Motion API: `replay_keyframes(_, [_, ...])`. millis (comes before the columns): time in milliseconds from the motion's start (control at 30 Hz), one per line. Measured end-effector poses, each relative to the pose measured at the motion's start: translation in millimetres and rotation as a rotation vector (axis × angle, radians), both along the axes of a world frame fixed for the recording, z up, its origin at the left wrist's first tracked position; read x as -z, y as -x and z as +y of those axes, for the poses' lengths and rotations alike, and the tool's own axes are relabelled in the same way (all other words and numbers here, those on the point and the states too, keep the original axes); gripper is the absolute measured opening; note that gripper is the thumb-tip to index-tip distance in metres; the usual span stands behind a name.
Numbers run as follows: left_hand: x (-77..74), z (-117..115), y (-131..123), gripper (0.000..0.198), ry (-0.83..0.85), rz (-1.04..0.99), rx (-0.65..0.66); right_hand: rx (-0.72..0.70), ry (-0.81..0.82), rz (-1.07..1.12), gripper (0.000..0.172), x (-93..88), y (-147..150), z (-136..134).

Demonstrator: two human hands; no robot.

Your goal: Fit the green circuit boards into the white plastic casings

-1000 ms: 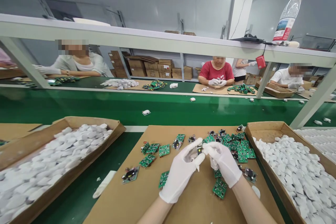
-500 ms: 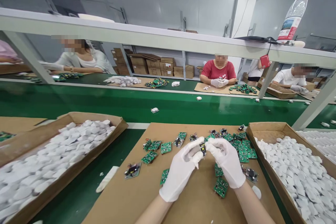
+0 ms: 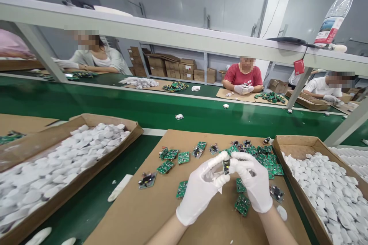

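Both my hands wear white gloves and meet above a brown cardboard sheet. Between the thumb and fingers of my left hand is a small circuit board with dark and yellow parts, mostly covered by the gloves. My right hand has its fingers closed at the board's right edge; whether it also holds something small is hidden. Green circuit boards lie beneath and around my hands, with a denser pile behind the right one. A white disc-like piece rests near my right wrist.
Cardboard trays of white pieces flank the sheet, the left tray and the right tray. Beyond runs a green conveyor belt carrying white-topped pieces. An overhead shelf holds a bottle. Co-workers sit across the belt.
The view has tilted and shifted slightly. The white-topped pieces on the belt have moved right. My hands stay together at the board, which appears turned a little.
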State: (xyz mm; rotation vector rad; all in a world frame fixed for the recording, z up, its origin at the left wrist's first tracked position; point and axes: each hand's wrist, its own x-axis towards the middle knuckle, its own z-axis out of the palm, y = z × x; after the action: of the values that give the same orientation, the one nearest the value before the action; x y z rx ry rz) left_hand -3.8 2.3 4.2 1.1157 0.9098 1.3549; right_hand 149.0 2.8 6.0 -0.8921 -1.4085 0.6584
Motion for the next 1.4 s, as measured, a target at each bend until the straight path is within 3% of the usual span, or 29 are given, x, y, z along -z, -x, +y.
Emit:
replay_keyframes(133, [2.9,-5,0,0.050,-0.009,0.019,0.002,-0.001,0.094,0.035,0.022,-1.0,1,-3])
replay_keyframes(333, [4.4,-8,-2,0.051,-0.001,0.038,-0.009,0.008,0.085,0.081,0.025,1.2,9,-3])
replay_keyframes(433, [3.9,-9,-1,0.047,-0.036,0.054,-0.022,-0.037,0.143,0.150,0.041,0.9,13,-4])
replay_keyframes(700, [-0.7,-13,-1,0.040,-0.092,0.097,-0.012,-0.157,0.283,0.196,0.046,5.3,16,-5])
replay_keyframes(933, [-0.1,-14,-3,0.031,-0.209,0.235,-0.004,-0.123,0.200,0.176,0.032,7.7,17,-4])
replay_keyframes(1067, [1.8,-12,-2,0.035,-0.147,0.186,0.011,-0.128,0.252,0.211,0.027,8.2,18,-6])
replay_keyframes(1233, [7.7,-12,-2,0.043,-0.119,0.109,0.024,-0.290,0.379,0.354,0.049,4.8,17,-10])
replay_keyframes(1400, [11.5,-11,-4,0.038,-0.192,0.095,-0.012,-0.168,0.280,0.177,0.034,1.3,16,-7])
